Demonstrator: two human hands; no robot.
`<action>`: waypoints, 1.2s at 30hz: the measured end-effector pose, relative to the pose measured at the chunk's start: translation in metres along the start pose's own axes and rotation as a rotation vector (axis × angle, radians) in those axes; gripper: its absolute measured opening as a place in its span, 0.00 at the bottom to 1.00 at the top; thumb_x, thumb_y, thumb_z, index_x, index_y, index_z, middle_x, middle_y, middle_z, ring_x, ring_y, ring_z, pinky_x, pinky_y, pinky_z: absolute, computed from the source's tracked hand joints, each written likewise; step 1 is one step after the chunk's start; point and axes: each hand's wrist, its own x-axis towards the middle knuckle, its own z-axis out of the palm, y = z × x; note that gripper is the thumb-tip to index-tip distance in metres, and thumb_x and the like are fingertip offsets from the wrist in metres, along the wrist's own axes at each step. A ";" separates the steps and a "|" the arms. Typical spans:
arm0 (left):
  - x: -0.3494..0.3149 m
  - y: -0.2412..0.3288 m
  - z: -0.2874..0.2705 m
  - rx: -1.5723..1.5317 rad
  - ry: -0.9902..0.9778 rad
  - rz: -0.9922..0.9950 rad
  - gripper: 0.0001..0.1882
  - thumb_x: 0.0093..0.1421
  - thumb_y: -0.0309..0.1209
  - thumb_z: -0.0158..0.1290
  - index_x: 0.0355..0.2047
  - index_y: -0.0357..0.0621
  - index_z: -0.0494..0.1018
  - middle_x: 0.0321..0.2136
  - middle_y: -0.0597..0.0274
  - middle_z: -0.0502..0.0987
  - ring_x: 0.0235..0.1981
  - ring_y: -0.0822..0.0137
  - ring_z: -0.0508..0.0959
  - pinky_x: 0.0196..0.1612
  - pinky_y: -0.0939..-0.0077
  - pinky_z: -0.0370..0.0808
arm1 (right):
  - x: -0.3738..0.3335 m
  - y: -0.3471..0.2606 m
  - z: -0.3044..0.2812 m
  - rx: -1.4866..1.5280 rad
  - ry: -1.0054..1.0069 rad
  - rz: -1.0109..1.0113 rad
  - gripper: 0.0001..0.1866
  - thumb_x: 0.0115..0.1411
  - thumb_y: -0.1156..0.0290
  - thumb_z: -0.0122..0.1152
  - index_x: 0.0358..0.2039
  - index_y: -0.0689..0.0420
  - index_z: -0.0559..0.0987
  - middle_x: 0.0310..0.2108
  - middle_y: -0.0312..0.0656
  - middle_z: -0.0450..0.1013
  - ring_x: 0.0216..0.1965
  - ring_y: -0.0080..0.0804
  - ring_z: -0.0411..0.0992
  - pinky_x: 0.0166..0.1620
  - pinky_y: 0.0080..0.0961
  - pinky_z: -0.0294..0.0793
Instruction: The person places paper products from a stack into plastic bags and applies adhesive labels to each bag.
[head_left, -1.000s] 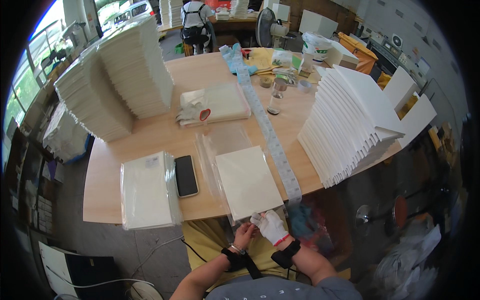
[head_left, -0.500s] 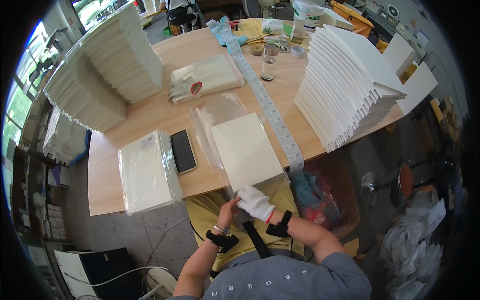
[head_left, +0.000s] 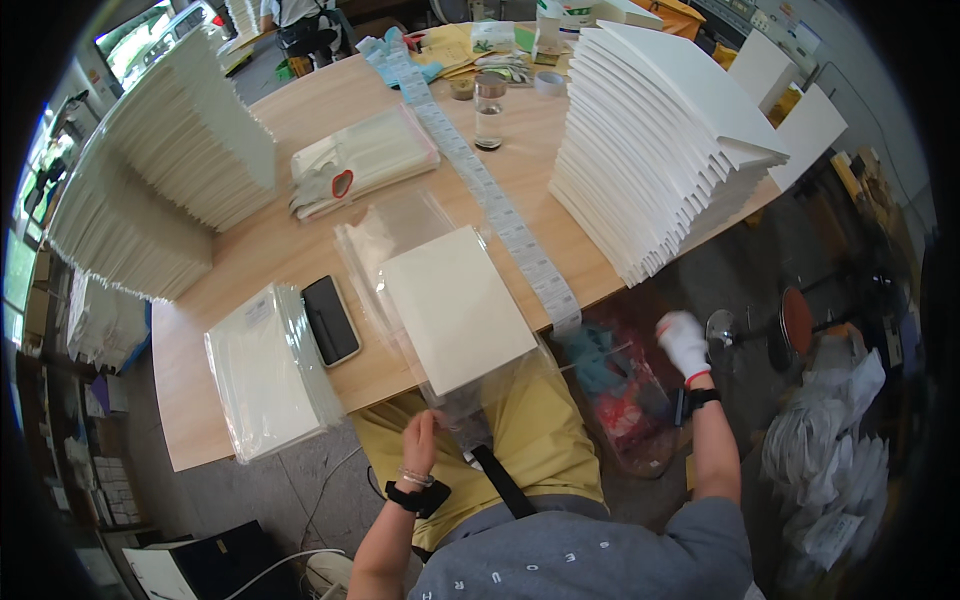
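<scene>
A wooden bench point(head_left: 300, 250) is seen across the middle of the view, bent by the lens. Two tall stacks of white boards are carried on it: one at the right point(head_left: 660, 140), fanned toward the near right edge, and one at the far left point(head_left: 160, 190). Between them, a single white board point(head_left: 455, 305) is seen lying partly inside a clear plastic sleeve point(head_left: 400, 240), its near corner overhanging the near edge of the bench above the person's lap. To the left of it, a pile of bagged boards point(head_left: 265, 370) is set at the near left corner, with a black phone point(head_left: 330, 320) lying just beside it. Farther off, a bundle of clear bags point(head_left: 365, 160) is laid flat, and a long strip of small labels point(head_left: 480, 180) is run from the far side down to the near edge, just right of the sleeved board. A glass jar point(head_left: 488, 110) stands near the strip at the far side. The left hand point(head_left: 420, 440), bare, is closed on the near end of the sleeve below the bench edge. The right hand point(head_left: 685, 345), in a white glove, is held well off to the right beyond the bench; whether it grips anything cannot be told.
</scene>
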 end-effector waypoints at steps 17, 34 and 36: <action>0.025 0.042 -0.004 0.819 -0.079 0.850 0.13 0.39 0.25 0.55 0.30 0.49 0.74 0.32 0.63 0.73 0.36 0.60 0.72 0.38 0.67 0.68 | -0.016 -0.093 0.040 1.009 -0.521 -0.345 0.05 0.50 0.75 0.51 0.26 0.61 0.75 0.24 0.39 0.71 0.27 0.28 0.72 0.31 0.22 0.71; 0.034 0.043 -0.010 0.893 -0.093 0.938 0.17 0.39 0.24 0.55 0.33 0.49 0.75 0.35 0.68 0.74 0.36 0.65 0.72 0.38 0.69 0.69 | 0.023 -0.166 0.053 0.411 0.134 -1.251 0.07 0.49 0.68 0.55 0.26 0.57 0.75 0.26 0.39 0.74 0.28 0.37 0.72 0.30 0.30 0.71; 0.034 0.044 -0.012 0.849 -0.108 0.897 0.13 0.41 0.24 0.56 0.30 0.47 0.75 0.33 0.66 0.75 0.33 0.63 0.73 0.35 0.69 0.69 | 0.027 -0.160 0.055 0.458 0.013 -1.210 0.05 0.47 0.69 0.54 0.23 0.56 0.75 0.26 0.36 0.74 0.27 0.35 0.72 0.29 0.29 0.71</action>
